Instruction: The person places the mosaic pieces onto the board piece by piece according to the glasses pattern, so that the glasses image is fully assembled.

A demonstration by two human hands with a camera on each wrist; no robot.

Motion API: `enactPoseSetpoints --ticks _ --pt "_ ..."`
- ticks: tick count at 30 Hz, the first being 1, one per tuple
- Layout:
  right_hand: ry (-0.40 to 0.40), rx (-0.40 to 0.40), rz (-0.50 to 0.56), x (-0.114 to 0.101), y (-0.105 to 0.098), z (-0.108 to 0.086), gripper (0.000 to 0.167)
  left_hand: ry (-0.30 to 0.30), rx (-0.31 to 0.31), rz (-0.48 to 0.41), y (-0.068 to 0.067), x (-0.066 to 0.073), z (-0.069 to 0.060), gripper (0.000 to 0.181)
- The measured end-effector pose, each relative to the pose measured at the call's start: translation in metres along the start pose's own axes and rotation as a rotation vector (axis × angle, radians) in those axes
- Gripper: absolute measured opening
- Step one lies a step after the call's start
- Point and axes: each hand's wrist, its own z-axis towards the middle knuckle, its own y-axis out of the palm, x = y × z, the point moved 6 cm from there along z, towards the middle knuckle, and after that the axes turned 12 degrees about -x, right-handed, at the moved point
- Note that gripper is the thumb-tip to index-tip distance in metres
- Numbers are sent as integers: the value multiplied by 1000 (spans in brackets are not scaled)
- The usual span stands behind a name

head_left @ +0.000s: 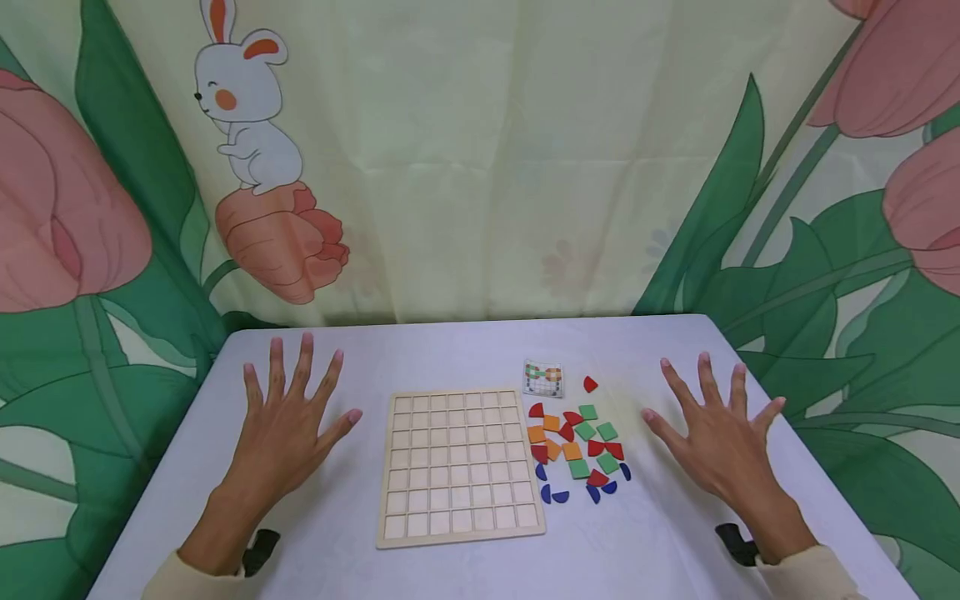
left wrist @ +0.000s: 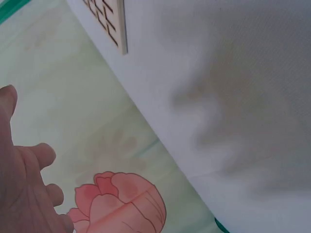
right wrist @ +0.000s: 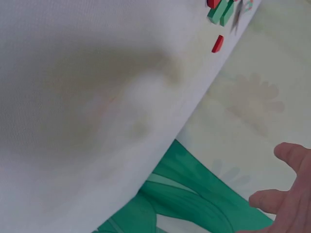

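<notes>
My left hand [head_left: 281, 433] is held above the table's left side, fingers straight and spread, holding nothing. On the opposite side my right hand [head_left: 722, 442] hovers the same way with spread fingers. Between them lies a square wooden grid board [head_left: 459, 467], its cells bare. Just right of the board, nearest to my right hand, small flat pieces are scattered: red quarter-round pieces [head_left: 591, 384], orange squares [head_left: 572, 451], green squares [head_left: 588, 412] and dark blue half-rounds [head_left: 560, 497]. A small printed pattern card [head_left: 543, 379] lies behind them.
A white cloth covers the table [head_left: 322, 533]. Behind it hangs a curtain [head_left: 450, 167] printed with tulips, leaves and a rabbit. Black straps [head_left: 261, 552] are on both wrists. The left wrist view catches only one corner of the board [left wrist: 109, 24].
</notes>
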Motion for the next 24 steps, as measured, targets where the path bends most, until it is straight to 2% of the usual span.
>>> enactPoseSetpoints --ticks 4,7,12,19,24 --pt "0 2 3 -1 0 -1 91 8 -14 -9 2 1 1 87" --pt "-15 31 7 -3 -1 -2 92 20 -41 -40 4 3 3 89" --pt "-72 105 67 -10 -4 -2 91 60 -128 -144 12 10 4 95" --pt "-151 159 216 -27 1 1 79 156 -269 -271 38 22 -1 110" --pt "-156 125 308 -41 8 5 66 189 -382 -359 61 30 -4 119"
